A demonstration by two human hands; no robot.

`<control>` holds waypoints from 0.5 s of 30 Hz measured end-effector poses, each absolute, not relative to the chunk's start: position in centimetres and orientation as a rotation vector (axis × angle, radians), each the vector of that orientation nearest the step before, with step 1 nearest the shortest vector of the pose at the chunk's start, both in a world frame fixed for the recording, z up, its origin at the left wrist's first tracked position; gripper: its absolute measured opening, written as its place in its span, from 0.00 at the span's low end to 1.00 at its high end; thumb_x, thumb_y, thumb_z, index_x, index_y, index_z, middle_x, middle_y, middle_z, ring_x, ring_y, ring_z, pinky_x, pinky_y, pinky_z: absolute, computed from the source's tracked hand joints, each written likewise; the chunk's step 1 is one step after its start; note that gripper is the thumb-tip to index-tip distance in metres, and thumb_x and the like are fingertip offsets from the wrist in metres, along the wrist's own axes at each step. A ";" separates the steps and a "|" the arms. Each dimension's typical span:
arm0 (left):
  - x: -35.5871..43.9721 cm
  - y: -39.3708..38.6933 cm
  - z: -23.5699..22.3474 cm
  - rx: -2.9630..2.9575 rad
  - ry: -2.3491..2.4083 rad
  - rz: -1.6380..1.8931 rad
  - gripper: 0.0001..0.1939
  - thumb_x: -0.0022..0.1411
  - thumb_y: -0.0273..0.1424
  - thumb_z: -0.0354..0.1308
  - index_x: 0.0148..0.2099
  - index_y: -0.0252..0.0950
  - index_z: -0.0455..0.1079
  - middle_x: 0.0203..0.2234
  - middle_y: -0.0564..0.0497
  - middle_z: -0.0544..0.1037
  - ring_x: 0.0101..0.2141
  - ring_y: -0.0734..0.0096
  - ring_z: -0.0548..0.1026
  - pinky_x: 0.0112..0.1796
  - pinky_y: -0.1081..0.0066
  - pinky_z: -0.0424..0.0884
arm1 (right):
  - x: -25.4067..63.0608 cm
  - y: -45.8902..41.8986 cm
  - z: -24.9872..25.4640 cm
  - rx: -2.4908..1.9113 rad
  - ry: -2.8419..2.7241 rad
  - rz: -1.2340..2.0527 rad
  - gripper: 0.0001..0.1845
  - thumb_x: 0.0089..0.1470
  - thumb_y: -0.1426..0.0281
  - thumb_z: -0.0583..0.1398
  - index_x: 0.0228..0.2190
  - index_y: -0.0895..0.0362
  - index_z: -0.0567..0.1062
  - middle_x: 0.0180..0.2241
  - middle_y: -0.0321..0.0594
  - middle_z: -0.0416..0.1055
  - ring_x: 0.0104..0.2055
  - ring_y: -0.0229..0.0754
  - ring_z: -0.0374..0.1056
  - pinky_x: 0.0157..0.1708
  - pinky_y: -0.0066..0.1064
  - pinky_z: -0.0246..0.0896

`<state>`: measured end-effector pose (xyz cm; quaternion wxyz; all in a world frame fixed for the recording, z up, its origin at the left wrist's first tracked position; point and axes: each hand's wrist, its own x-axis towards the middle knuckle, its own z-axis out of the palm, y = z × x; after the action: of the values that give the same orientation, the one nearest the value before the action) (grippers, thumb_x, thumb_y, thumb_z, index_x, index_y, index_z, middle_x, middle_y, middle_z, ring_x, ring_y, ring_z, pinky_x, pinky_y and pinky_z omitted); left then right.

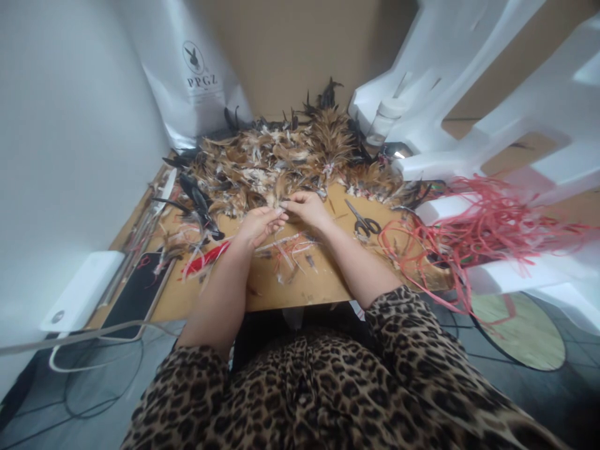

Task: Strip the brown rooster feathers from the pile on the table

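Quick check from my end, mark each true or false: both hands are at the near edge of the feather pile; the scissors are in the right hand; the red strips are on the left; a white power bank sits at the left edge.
1. Both hands meet at the near edge of the feather pile. True: left hand and right hand touch there, fingertips together.
2. The scissors are in the right hand. False: they lie on the board, right of it.
3. The red strips are on the left. False: they are on the right.
4. A white power bank sits at the left edge. True.
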<state>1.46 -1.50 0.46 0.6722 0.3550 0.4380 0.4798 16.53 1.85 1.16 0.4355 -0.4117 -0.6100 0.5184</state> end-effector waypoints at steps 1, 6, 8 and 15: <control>1.5 -1.5 0.4 0.807 0.992 1.082 0.05 0.52 0.25 0.62 0.28 0.26 0.71 0.22 0.46 0.77 0.19 0.82 0.71 0.20 0.83 0.64 | 16.5 1.9 1.1 -1.030 -1.536 1.277 0.16 0.38 0.60 0.64 0.21 0.62 0.73 0.20 0.33 0.68 0.22 0.30 0.58 0.23 0.23 0.52; 1.3 -1.5 0.2 0.826 0.992 1.078 0.05 0.51 0.25 0.61 0.28 0.26 0.71 0.21 0.47 0.76 0.19 0.82 0.71 0.21 0.83 0.64 | 16.4 2.0 1.0 -1.035 -1.560 1.269 0.15 0.39 0.61 0.63 0.20 0.61 0.73 0.18 0.32 0.67 0.21 0.30 0.58 0.23 0.23 0.52; 1.3 -1.5 0.2 0.830 0.985 1.070 0.04 0.51 0.24 0.62 0.29 0.26 0.71 0.23 0.46 0.77 0.20 0.82 0.72 0.21 0.83 0.65 | 16.4 1.8 1.1 -1.038 -1.539 1.293 0.15 0.38 0.61 0.64 0.21 0.61 0.73 0.19 0.32 0.68 0.21 0.30 0.58 0.23 0.23 0.53; 1.1 -1.2 0.0 0.792 0.949 1.191 0.05 0.51 0.25 0.62 0.31 0.26 0.72 0.26 0.46 0.78 0.22 0.82 0.73 0.23 0.83 0.66 | 16.7 1.7 1.4 -1.022 -1.421 1.384 0.16 0.37 0.61 0.65 0.24 0.61 0.74 0.22 0.35 0.72 0.24 0.32 0.64 0.28 0.24 0.59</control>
<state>1.13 -1.18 0.04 0.6536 0.3492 0.4185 0.5250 16.66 1.71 1.39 0.4397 -0.4115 -0.5720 0.5570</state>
